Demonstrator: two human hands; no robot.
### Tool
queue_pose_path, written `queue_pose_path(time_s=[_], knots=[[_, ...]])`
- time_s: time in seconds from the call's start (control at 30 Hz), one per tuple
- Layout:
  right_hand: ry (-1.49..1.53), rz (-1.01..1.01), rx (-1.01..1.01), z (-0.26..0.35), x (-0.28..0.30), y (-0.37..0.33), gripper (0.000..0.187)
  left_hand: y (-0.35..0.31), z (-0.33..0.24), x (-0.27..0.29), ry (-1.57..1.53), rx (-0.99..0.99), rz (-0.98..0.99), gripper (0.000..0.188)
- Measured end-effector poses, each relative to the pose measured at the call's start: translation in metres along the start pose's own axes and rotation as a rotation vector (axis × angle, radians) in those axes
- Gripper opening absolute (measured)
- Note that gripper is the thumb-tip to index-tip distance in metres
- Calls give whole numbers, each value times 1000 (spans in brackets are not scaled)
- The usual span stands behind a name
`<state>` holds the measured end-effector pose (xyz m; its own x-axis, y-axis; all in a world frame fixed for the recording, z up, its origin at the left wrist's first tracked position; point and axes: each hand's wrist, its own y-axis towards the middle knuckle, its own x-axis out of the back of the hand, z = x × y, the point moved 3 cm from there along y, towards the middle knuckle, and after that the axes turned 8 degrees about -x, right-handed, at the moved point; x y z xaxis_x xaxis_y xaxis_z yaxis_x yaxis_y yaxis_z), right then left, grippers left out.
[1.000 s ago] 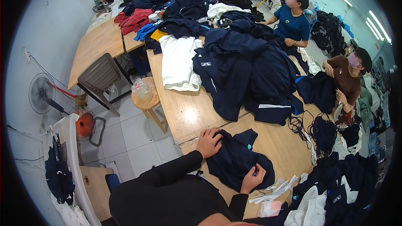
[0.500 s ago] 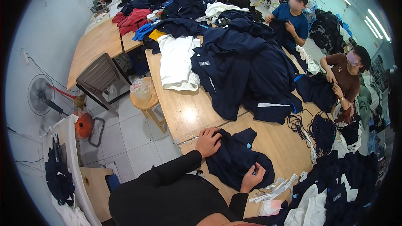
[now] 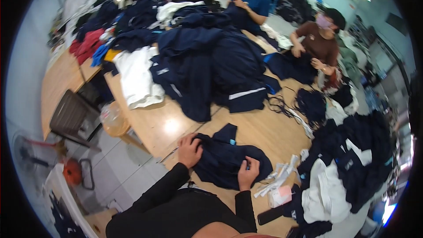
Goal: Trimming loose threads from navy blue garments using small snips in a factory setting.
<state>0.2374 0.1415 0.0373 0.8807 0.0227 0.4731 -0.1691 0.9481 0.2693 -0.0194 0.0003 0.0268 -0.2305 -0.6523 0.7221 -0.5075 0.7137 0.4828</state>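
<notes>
A small navy garment (image 3: 229, 161) with a light-blue tag lies crumpled on the wooden table (image 3: 246, 125) before me. My left hand (image 3: 190, 151) grips its left edge, fingers bent over the cloth. On the garment's right part rests my right hand (image 3: 249, 173), its fingers curled inward; whatever lies between them is too small to make out. White strips (image 3: 280, 176) lie just right of the garment, above a pink-and-white packet (image 3: 280, 196). A dark phone-like slab (image 3: 274, 215) sits below the packet.
A large navy garment pile (image 3: 211, 66) and white garments (image 3: 139, 77) cover the table's far part. Dark cords (image 3: 310, 105) and another heap (image 3: 365, 150) lie right. Two co-workers handle dark cloth (image 3: 291, 67) across the table. A stool (image 3: 118, 125) and chair (image 3: 72, 117) stand left.
The view has swung to the right, so the scene sits further left. Both hands stay on the small navy garment. The dark slab by the packet has come into view.
</notes>
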Motion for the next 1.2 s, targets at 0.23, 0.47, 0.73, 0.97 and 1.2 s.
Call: queue_pose_path(time_s=[0.23,0.47,0.73,0.97,1.2], knots=[[79,-10,-71,6,8,0,17,5,-9,-2,16,-18,12,26],[94,-13,-71,4,6,0,17,4,-6,-4,20,-17,21,26],[100,-13,-75,7,6,2,16,4,-5,-6,12,-13,12,26],[91,-14,-78,7,7,0,16,4,-7,-4,20,-15,14,26],[92,-12,-79,8,7,0,17,3,-5,-4,12,-16,19,26]])
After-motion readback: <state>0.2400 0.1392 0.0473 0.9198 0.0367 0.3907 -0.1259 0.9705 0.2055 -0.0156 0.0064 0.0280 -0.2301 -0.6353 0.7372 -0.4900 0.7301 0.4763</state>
